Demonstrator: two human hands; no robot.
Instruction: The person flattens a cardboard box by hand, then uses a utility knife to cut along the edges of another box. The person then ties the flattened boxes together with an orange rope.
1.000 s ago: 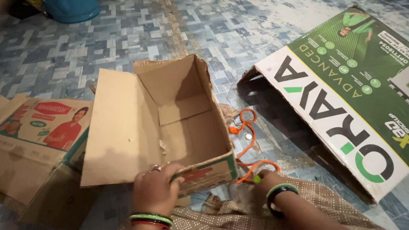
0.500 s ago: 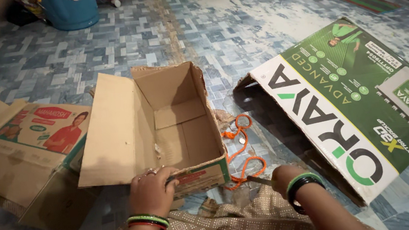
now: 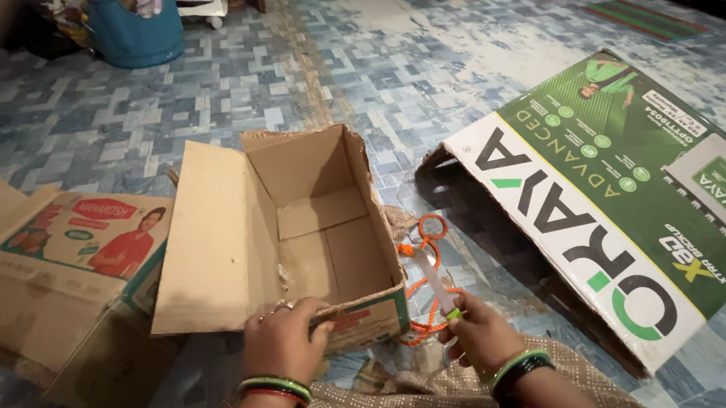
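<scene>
Sitting on the tiled floor [image 3: 421, 74], I have the open brown box [image 3: 294, 228] straight in front of me, and everything else I place by it. Far to the left of the box lies a flattened printed carton [image 3: 67, 259], spread flat so it stays out of my way, and well beyond the box's far left corner stands a blue tub [image 3: 134, 35]. The box's long left flap [image 3: 202, 237] is folded outward and lies flat, which leaves the bare inside open to my view. My left hand [image 3: 283, 340] is curled over the box's near edge, fingers closed on the cardboard rim, I judge to steady the box so it does not slide on the tiles. Just right of the box's near corner, my right hand [image 3: 480, 336] is closed around the handle of a pair of scissors [image 3: 435, 284], its pale blades pointing away from me along the box's right wall; I hold it low and close to the box, it seems, so the blades can meet the cardboard. Under and beside the scissors, touching the box's right side, lies a loose tangle of orange cord [image 3: 424, 234]. Well to the right of the box a large green and white carton [image 3: 629, 205] lies on its side, apart from my working spot.
</scene>
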